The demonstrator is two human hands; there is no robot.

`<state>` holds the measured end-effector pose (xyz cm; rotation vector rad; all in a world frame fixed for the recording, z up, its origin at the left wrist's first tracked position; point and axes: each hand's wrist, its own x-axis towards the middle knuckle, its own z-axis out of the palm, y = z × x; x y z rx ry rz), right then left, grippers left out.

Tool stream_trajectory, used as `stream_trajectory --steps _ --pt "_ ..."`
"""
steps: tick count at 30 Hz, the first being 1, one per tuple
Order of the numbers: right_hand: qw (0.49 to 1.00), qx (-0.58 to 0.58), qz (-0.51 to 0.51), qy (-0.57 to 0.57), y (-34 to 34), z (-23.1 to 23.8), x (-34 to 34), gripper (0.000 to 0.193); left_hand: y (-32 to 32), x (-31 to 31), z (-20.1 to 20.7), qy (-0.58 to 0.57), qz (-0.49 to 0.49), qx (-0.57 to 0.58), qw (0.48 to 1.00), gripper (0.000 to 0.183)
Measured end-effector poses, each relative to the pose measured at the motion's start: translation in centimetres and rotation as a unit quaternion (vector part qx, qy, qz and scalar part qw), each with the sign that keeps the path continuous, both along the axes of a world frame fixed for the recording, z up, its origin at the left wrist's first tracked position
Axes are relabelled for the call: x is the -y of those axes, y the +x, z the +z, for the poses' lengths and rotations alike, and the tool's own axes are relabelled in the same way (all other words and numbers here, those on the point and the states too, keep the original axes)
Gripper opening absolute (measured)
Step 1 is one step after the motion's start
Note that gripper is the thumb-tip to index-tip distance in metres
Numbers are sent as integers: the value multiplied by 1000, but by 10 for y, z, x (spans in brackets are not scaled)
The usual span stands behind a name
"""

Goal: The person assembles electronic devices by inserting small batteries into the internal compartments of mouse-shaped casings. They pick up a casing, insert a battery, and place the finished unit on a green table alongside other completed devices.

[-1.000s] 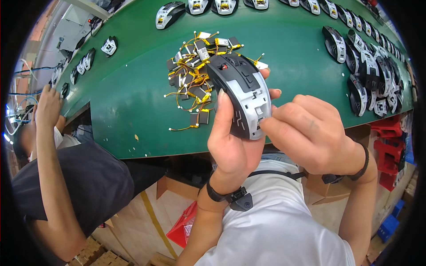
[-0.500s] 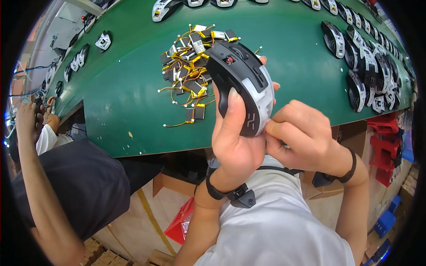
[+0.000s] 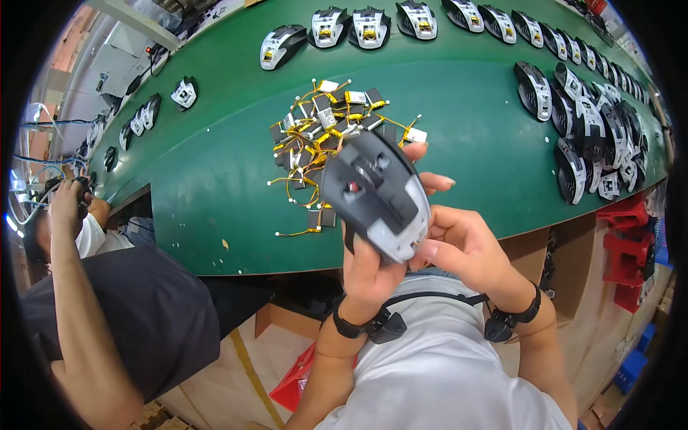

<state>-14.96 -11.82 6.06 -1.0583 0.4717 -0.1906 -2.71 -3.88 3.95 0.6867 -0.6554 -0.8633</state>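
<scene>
A computer mouse (image 3: 376, 197), black with a pale grey section, is tilted up above the near edge of the bench. Its scroll wheel and a small red part show on the upper face. My left hand (image 3: 369, 276) holds it from below, with fingertips showing past its far right side. At the mouse's lower right corner, my right hand (image 3: 466, 251) has curled fingers, its thumb pressed to the edge; whatever small part may lie under them is hidden. Just beyond the mouse lies a heap of small battery packs (image 3: 326, 118) with thin coloured wires and white connectors.
A row of open mouse shells (image 3: 369, 29) runs along the far side of the green bench (image 3: 215, 186). More shells are piled in a heap (image 3: 591, 125) at right. Another person's arm (image 3: 89, 322) is at left. Red bins (image 3: 620, 251) stand below the right end.
The mouse has turned and tipped, so its upper face shows more, and it sits lower and nearer. Both hands moved with it. The view has shifted, showing more of the far row.
</scene>
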Motion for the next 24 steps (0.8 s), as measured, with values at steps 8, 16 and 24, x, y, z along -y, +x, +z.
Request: stream_trajectory --steps 8,16,24 --pt "999 38 -8 -20 -3 -3 -9 17 -10 -6 7 13 -13 -76 997 77" --pt "997 63 -22 -39 -1 -4 -10 20 -1 -13 11 41 -31 -3 999 69" --pt "999 32 40 17 -6 -10 -6 26 -1 -4 -13 -63 4 -119 991 80"
